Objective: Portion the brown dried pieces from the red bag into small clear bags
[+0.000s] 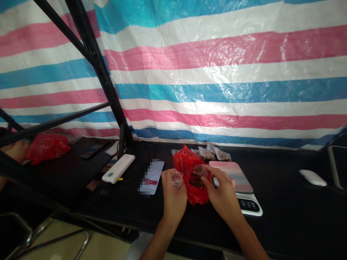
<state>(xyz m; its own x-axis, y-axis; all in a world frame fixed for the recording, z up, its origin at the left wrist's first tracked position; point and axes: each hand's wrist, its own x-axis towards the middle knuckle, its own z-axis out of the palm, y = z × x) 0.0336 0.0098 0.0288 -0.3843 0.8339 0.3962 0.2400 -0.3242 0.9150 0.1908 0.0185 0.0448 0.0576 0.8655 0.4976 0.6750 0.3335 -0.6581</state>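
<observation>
My left hand [174,198] is closed around a small clear plastic bag [177,178], whose open mouth shows above the fist. With thumb and fingers, my right hand [224,189] grips a small clear plastic cup [200,169]. The cup is tilted just above dark brown dried bits [196,181] lying in an opened red plastic bag [199,198]. Right of the red bag stands a white kitchen scale [257,208] with a shiny pinkish plate [233,175], close to my right fingers. Whether the cup has anything in it is hard to make out.
Several filled clear bags [222,154] lie behind the red bag. To the left are a phone [154,177] and a white power bank [119,168]. A white mouse [313,177] sits at right. Beyond the black metal frame [104,81], another person's hand [16,151] is beside another red bag [48,147].
</observation>
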